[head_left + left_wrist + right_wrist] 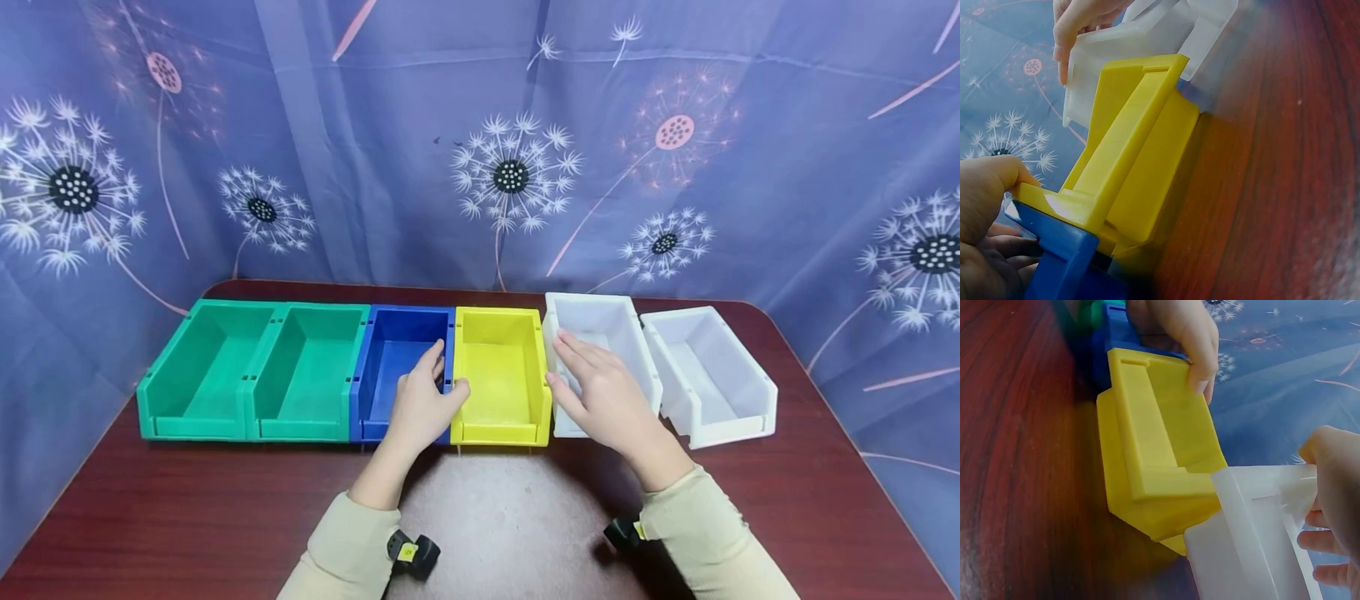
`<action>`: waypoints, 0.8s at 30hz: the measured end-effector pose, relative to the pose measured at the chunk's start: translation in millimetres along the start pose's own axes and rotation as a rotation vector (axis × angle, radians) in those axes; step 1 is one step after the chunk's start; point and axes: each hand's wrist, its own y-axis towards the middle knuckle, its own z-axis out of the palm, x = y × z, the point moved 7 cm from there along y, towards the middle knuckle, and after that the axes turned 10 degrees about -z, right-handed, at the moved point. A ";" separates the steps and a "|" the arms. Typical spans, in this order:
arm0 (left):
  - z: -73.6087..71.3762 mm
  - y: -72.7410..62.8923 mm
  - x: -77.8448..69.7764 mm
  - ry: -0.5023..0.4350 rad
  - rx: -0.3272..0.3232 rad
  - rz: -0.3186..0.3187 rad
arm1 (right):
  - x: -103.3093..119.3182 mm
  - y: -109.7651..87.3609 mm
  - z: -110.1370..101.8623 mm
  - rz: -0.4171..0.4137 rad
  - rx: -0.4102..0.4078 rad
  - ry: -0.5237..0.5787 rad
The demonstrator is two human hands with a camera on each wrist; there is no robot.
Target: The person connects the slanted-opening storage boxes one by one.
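My left hand (pixel 423 400) pinches the adjoining walls of a blue bin (pixel 375 430) and a yellow bin (pixel 498 434). Its thumb lies on the yellow side, its other fingers inside the blue bin. The left wall of a white bin (pixel 596 312) is gripped by my right hand (pixel 603 398), fingers inside and thumb toward the yellow bin. In the right wrist view, this white bin (pixel 1235 506) stands close beside the yellow bin (pixel 1132 425), slightly askew to it. Part of the white bin is hidden behind the right hand.
Two green bins (pixel 198 428) stand side by side left of the blue one. A second white bin (pixel 733 429) sits angled at the right end, with a narrow gap beside it. A patterned curtain (pixel 420 167) hangs behind the dark wooden table (pixel 225 517).
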 end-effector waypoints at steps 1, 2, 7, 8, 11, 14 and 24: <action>-0.5 0.2 -0.5 0.001 -0.001 -0.001 | -0.3 0.2 0.1 0.002 0.005 -0.003; -1.2 0.2 -1.3 0.002 -0.003 0.002 | -0.6 0.3 0.5 0.003 0.010 -0.005; -3.2 2.2 -2.6 0.011 -0.009 0.020 | 0.2 0.9 2.7 0.022 0.052 -0.015; -3.6 2.8 -2.5 0.014 -0.010 0.023 | 0.9 1.5 2.9 0.024 0.059 -0.016; -5.2 4.3 -2.8 0.013 -0.007 0.026 | 2.4 3.8 3.2 0.020 0.062 -0.029; -7.4 5.1 -4.1 0.011 -0.010 0.021 | 3.7 6.5 2.7 0.010 0.049 -0.045; -0.4 3.1 1.7 0.010 0.015 -0.009 | -5.7 4.3 -0.9 0.132 0.221 0.125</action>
